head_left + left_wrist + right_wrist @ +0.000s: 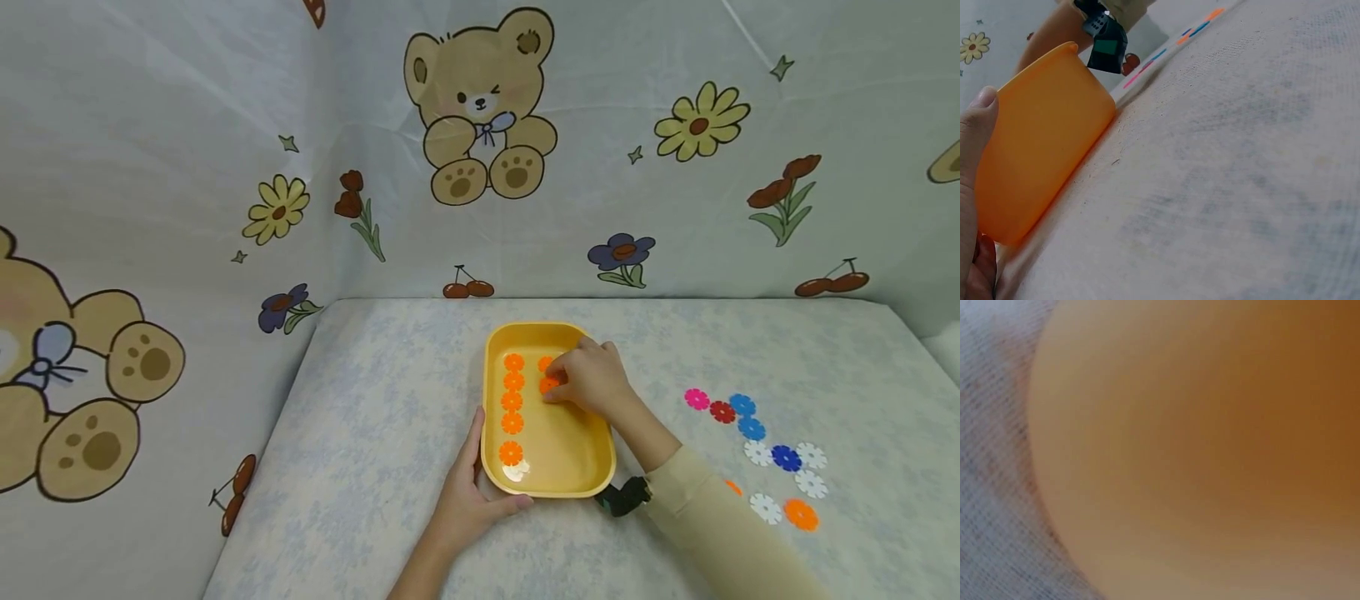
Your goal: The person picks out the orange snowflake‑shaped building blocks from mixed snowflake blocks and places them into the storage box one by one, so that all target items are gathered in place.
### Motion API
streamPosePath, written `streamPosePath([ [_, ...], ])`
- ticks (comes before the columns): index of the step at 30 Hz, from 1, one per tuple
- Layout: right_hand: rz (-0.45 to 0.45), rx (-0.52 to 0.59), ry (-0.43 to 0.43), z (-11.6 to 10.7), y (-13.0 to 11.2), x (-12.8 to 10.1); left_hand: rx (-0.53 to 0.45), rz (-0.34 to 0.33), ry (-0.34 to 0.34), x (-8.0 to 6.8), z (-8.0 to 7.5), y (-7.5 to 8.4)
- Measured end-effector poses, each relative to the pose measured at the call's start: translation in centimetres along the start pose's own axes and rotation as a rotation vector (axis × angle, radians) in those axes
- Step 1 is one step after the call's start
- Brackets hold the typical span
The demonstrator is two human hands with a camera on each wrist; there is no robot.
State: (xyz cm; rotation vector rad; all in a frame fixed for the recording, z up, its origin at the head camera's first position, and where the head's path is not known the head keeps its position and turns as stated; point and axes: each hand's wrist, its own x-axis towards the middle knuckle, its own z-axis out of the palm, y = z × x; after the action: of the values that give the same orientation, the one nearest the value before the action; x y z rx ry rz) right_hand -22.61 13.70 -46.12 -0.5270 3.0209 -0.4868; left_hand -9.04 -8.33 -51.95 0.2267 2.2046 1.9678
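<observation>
The right hand (pixel 596 377) pinches an orange disc (pixel 547 385), the left hand (pixel 467 500) grips the yellow tray (pixel 562 454) on my head view; my left-wrist view adds its outer wall (pixel 1047 137)

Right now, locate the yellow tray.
In the head view, the yellow tray sits left of the loose discs, the left hand at its near left corner.

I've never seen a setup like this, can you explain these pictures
There's no machine, just a person working bare-handed. The wide picture comes from a head camera; the other two from wrist cameras. A yellow tray sits on the table, held by the left hand. Inside it, the right hand pinches an orange disc, across from a column of five orange discs. Loose discs in several colours lie right of the tray. The right wrist view is too blurred to show much.
</observation>
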Motion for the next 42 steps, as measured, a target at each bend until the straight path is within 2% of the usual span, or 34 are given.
streamPosePath([
  [6,0.003,-0.039,-0.005,-0.1,-0.3,-0.1,0.013,0.016,0.0,0.0,0.0,0.0],
  [13,-0.004,-0.051,0.0,-0.1,-0.3,-0.3,0.006,-0.004,-0.004,0.0,0.1,-0.2],
  [16,-0.021,0.015,0.03,-0.2,0.0,-0.5,0.004,0.003,-0.009,0.0,0.1,-0.3],
  [19,-0.034,0.128,0.089,-0.5,0.5,-0.9,0.003,0.019,-0.013,0.0,0.1,-0.3],
  [23,-0.028,0.253,0.165,-2.1,1.2,-2.2,0.007,0.045,-0.016,0.0,0.2,-0.3],
  [28,-0.003,0.281,0.216,-5.3,3.3,-5.4,0.01,0.055,-0.007,0.1,0.2,-0.4],
  [35,0.107,0.186,0.195,-7.7,8.8,-12.2,0.033,0.057,0.005,0.0,0.2,-0.3],
  [38,0.147,0.154,0.137,-7.6,12.0,-15.4,0.035,0.053,0.009,-0.1,0.2,-0.2],
  [42,0.25,0.127,-0.011,-6.9,15.9,-19.1,0.037,0.044,0.016,-0.1,0.2,-0.2],
])
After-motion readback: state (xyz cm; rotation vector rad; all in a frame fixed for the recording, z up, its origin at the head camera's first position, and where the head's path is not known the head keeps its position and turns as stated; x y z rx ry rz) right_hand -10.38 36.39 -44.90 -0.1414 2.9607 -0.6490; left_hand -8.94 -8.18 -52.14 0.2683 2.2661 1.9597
